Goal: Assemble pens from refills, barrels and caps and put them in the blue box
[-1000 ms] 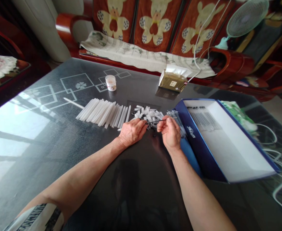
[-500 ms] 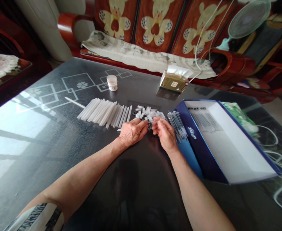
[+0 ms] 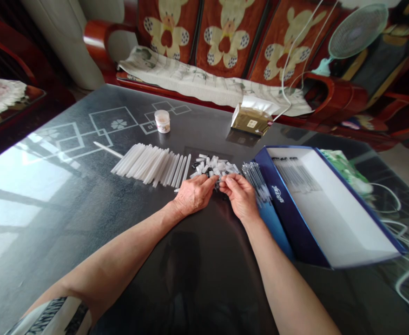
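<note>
Left hand (image 3: 194, 193) and right hand (image 3: 240, 194) nearly met, fingers bent, at the near edge of the caps (image 3: 213, 164); what either gripped, I could not tell. Rods (image 3: 295, 172) far in the box (image 3: 344, 218) looked done; caps, tubes (image 3: 152, 163) at left and refills (image 3: 255, 179) beside the box seemed undone.

One tub (image 3: 162, 122) and one tissue box (image 3: 250, 121) stand toward the far edge of the surface (image 3: 221, 270), one blue box (image 3: 285, 218) toward its right edge. Thin refills (image 3: 255, 177) form two groups, too tightly packed to count; white tubes (image 3: 145, 161) exceed a dozen; small white pieces (image 3: 214, 164) number dozens.
</note>
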The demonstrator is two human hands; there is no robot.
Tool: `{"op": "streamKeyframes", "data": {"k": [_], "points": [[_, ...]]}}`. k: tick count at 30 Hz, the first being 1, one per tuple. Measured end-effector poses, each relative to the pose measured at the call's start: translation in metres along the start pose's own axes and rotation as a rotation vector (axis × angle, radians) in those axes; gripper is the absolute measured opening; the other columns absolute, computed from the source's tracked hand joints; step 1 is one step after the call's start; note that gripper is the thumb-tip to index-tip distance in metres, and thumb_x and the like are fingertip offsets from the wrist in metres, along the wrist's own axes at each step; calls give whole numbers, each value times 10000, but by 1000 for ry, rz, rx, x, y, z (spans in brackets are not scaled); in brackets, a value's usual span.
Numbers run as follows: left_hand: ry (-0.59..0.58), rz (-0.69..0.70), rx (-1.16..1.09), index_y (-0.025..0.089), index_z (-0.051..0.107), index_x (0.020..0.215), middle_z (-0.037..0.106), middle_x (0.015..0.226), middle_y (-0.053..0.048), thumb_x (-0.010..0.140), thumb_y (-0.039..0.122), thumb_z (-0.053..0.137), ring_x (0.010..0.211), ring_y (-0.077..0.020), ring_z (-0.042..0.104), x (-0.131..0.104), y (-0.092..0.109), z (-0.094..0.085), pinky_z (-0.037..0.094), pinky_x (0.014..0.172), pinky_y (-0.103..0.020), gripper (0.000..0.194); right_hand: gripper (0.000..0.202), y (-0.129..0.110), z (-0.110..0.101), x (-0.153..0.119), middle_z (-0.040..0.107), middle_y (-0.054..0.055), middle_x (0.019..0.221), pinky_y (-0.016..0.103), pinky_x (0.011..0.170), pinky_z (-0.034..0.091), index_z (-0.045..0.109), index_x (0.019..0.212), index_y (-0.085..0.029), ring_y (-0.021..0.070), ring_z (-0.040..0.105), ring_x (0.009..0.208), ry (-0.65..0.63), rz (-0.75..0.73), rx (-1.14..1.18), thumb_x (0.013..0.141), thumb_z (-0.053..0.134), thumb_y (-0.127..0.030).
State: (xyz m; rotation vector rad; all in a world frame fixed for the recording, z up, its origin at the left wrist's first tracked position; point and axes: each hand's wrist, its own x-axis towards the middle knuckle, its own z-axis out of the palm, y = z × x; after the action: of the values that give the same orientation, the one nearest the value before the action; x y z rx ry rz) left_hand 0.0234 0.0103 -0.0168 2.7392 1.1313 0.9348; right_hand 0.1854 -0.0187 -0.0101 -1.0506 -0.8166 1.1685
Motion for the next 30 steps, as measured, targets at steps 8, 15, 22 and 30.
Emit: {"op": "streamKeyframes", "data": {"k": [8,15,22,30], "points": [[1,5,-18,180,490,1294,618,782,-33,969,257,372,697,-144,625,1,0,0,480,624,-211,355,163,-11,-8,0,667,3,754,281,618,516,714,869,-230,136,597,624,-103,-170,-667,825,616,-353],[27,-26,-14,172,490,1261,622,779,-27,965,257,388,705,-159,630,1,-1,0,474,598,-226,325,151,-30,-36,5,657,1,763,244,599,456,698,847,-199,119,576,614,-361,-120,-1063,747,585,-200],[53,-42,-126,151,528,1126,678,869,-66,955,255,413,795,-167,660,1,-1,2,504,683,-247,231,124,-36,-31,0,631,11,758,250,632,458,693,790,-197,124,581,646,-469,-191,-1238,727,594,-157],[49,-17,-109,162,571,1066,655,811,-47,948,254,424,742,-158,638,1,-2,2,498,662,-244,210,258,-18,-16,0,705,50,878,279,596,547,674,1032,-200,179,675,737,-283,-58,-651,832,582,-333]]}}
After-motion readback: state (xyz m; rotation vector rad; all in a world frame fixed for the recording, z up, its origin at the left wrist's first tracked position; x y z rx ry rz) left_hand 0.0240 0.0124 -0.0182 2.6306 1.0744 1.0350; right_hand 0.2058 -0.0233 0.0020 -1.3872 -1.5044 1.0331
